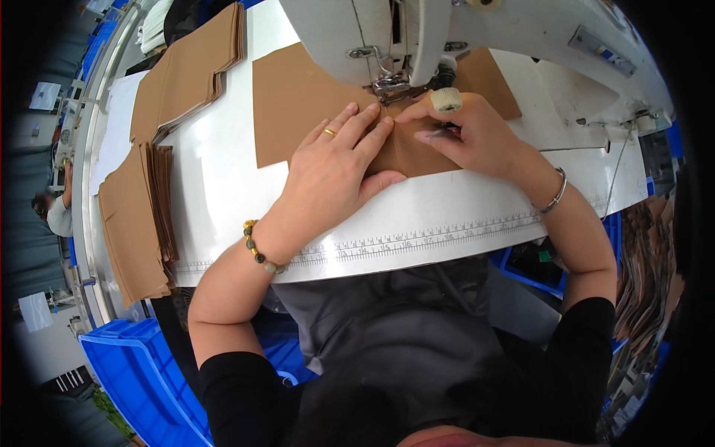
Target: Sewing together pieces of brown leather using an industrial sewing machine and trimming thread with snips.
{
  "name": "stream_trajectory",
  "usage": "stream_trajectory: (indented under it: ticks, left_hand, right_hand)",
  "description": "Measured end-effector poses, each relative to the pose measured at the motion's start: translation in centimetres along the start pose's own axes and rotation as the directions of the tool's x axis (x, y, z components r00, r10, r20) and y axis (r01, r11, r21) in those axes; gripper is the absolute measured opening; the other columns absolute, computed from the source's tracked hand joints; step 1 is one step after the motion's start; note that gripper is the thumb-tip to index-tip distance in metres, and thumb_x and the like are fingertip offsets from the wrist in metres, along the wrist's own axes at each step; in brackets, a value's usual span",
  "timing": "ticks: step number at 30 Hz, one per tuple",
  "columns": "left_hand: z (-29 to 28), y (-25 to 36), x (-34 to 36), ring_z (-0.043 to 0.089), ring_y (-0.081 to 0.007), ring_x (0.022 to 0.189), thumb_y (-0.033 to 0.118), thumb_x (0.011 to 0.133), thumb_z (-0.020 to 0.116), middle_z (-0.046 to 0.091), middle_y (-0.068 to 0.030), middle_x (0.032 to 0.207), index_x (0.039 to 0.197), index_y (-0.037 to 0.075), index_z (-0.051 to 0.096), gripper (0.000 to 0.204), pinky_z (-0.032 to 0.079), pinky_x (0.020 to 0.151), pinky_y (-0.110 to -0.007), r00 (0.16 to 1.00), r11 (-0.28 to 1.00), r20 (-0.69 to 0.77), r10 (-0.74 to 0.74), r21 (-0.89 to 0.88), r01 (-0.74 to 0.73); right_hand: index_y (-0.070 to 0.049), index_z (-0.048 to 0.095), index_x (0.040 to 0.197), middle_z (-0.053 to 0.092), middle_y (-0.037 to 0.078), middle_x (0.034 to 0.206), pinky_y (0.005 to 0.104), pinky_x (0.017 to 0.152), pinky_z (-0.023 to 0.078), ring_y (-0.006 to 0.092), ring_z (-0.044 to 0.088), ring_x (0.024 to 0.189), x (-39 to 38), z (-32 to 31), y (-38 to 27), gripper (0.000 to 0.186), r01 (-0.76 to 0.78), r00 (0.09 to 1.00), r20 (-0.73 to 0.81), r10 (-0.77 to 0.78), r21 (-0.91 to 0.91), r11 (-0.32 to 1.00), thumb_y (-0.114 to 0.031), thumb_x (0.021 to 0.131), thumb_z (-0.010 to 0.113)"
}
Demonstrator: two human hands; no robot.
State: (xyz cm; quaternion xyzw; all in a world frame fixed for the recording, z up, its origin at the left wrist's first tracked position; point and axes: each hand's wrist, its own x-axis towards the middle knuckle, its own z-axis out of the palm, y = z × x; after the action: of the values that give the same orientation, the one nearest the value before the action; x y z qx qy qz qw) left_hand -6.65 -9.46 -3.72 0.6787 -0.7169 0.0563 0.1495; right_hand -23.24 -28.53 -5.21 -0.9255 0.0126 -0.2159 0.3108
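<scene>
A brown sheet of material [290,97] lies flat under the presser foot [389,88] of a white sewing machine [506,26]; a seam line runs down it toward me. My left hand [335,160] rests on this sheet with its fingers stretched out, fingertips just in front of the presser foot. To the right of the seam, my right hand [473,134] is curled above the sheet. It grips a small dark metal tool [445,131], mostly hidden by the fingers, so its exact kind is unclear. The right index finger points at the seam near the needle.
Stacks of brown pieces lie at the left, a far stack [186,71] and a near stack [130,216]. A printed ruler strip [417,242] follows the table's front edge. Blue crates, one at lower left [141,372], stand below. More brown pieces [648,261] hang at the right.
</scene>
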Motion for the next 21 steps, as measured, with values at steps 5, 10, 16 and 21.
stream_trajectory:
  ticks: [5, 10, 16, 21]
  left_hand:
    - [0.0, -0.1, -0.3, 0.054, -0.0362, 0.131, 0.051, 0.087, 0.070, 0.059, -0.0137, 0.140, 0.136, 0.006, 0.060, 0.068, 0.047, 0.104, -0.045, 1.000, 1.000, -0.010, -0.010, -0.003, 0.010]
    - [0.1, -0.1, -0.1, 0.055, -0.0356, 0.131, 0.050, 0.086, 0.071, 0.059, -0.0132, 0.139, 0.136, 0.006, 0.060, 0.067, 0.048, 0.104, -0.044, 1.000, 1.000, -0.023, 0.013, -0.007, -0.013]
    - [0.1, -0.2, -0.1, 0.054, -0.0359, 0.132, 0.049, 0.086, 0.070, 0.058, -0.0136, 0.141, 0.137, 0.006, 0.059, 0.067, 0.047, 0.104, -0.045, 1.000, 1.000, -0.019, 0.000, -0.006, 0.000]
    - [0.2, -0.2, 0.0, 0.054, -0.0357, 0.132, 0.049, 0.087, 0.070, 0.057, -0.0139, 0.142, 0.137, 0.006, 0.059, 0.067, 0.046, 0.105, -0.044, 1.000, 1.000, -0.022, 0.001, -0.005, -0.001]
  right_hand:
    - [-0.006, 0.076, 0.104, 0.057, 0.008, 0.069, 0.0300, 0.056, 0.043, 0.0224, 0.049, 0.059, 0.0, -1.4, -0.2, 0.019, -0.050, 0.997, -0.035, 0.063, 0.288, 0.956, -0.007, 0.086, 0.072]
    - [-0.008, 0.075, 0.101, 0.066, 0.008, 0.074, 0.0308, 0.061, 0.051, 0.0199, 0.060, 0.058, 0.5, -1.5, -0.2, 0.019, 0.059, 0.995, -0.090, -0.051, 0.092, 0.994, -0.007, 0.083, 0.073]
    - [-0.012, 0.073, 0.091, 0.067, 0.004, 0.075, 0.0328, 0.055, 0.049, 0.0219, 0.064, 0.059, 0.1, -1.7, -1.1, 0.015, 0.052, 0.998, 0.036, -0.049, -0.096, 0.994, -0.012, 0.076, 0.075]
    - [-0.013, 0.070, 0.089, 0.063, 0.003, 0.061, 0.0311, 0.051, 0.047, 0.0197, 0.061, 0.050, 0.3, -1.5, -0.7, 0.012, 0.151, 0.988, 0.059, -0.142, -0.192, 0.970, -0.010, 0.079, 0.076]
